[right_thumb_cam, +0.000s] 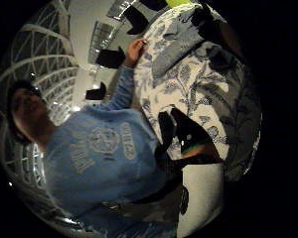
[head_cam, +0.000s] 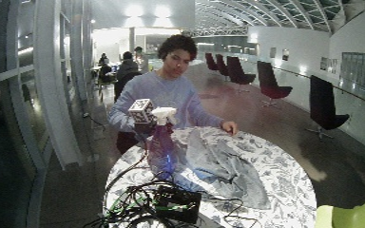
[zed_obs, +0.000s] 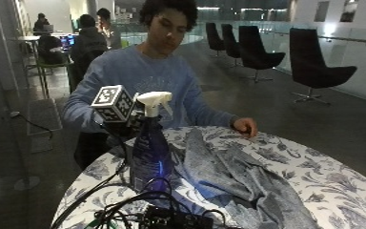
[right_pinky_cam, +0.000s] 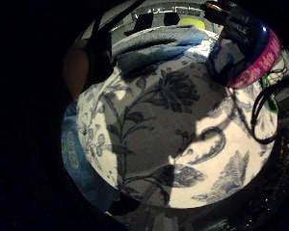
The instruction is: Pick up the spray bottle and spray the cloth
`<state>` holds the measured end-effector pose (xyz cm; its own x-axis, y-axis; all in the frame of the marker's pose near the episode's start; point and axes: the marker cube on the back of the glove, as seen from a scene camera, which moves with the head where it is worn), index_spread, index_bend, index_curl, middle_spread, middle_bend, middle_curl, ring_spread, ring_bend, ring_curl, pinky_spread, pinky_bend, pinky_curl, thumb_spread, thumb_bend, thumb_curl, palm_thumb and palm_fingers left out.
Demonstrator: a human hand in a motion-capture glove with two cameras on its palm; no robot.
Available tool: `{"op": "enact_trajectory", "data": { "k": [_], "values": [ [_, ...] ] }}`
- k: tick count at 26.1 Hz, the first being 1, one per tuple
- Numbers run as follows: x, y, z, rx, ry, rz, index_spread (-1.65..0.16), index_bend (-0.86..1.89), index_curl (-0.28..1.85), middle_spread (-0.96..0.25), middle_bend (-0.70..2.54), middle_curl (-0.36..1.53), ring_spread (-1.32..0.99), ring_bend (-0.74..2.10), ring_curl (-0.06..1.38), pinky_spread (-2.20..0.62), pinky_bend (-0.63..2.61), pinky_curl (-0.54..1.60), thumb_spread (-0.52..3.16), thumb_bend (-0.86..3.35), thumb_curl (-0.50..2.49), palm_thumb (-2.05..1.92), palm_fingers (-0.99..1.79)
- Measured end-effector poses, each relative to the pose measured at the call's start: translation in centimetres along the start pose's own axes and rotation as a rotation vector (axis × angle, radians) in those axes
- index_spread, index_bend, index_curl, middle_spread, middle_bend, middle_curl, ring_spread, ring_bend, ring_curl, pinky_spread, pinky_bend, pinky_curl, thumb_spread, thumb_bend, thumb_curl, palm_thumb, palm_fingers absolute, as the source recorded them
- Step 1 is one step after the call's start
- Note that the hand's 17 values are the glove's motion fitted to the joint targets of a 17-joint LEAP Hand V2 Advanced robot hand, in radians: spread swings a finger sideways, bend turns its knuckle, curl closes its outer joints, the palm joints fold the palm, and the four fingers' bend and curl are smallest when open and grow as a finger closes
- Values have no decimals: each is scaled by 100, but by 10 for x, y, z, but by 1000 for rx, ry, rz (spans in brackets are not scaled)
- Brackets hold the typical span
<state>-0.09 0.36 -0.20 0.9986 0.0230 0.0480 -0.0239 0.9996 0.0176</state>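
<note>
A blue spray bottle (zed_obs: pixel 150 152) with a white trigger head stands upright on the round floral table (zed_obs: pixel 326 188), near its left edge. My gloved right hand (zed_obs: pixel 121 128) hovers just behind the bottle's neck, toward the person, and holds nothing. In the little finger side palm view the bottle (right_pinky_cam: pixel 248 53) stands off to one side, above the flowered tabletop (right_pinky_cam: pixel 149 130). A grey cloth (zed_obs: pixel 234 176) lies crumpled along the table's middle, right of the bottle. The bare left hand (zed_obs: pixel 245 126) rests on the far rim.
A black box with tangled cables (zed_obs: pixel 170 220) sits at the table's near edge, in front of the bottle. Black chairs (zed_obs: pixel 313 64) stand on the floor behind, away from the table.
</note>
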Motion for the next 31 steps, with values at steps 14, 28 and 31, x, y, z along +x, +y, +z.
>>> {"op": "enact_trajectory", "data": {
  "k": [14, 28, 31],
  "values": [
    [30, 21, -29, 135, -438, 157, -33, 11, 18, -5, 32, 23, -2, 46, 24, 11, 38, 23, 87, 25, 18, 60, 69],
    [82, 1, -71, 368, -346, 351, -35, 11, 20, -4, 32, 31, -1, 45, 28, 13, 37, 28, 100, 15, 23, 65, 69],
    [103, -14, -82, 421, -322, 379, -35, 11, 20, -4, 31, 31, -2, 46, 29, 13, 36, 28, 101, 13, 25, 67, 69]
  ]
}}
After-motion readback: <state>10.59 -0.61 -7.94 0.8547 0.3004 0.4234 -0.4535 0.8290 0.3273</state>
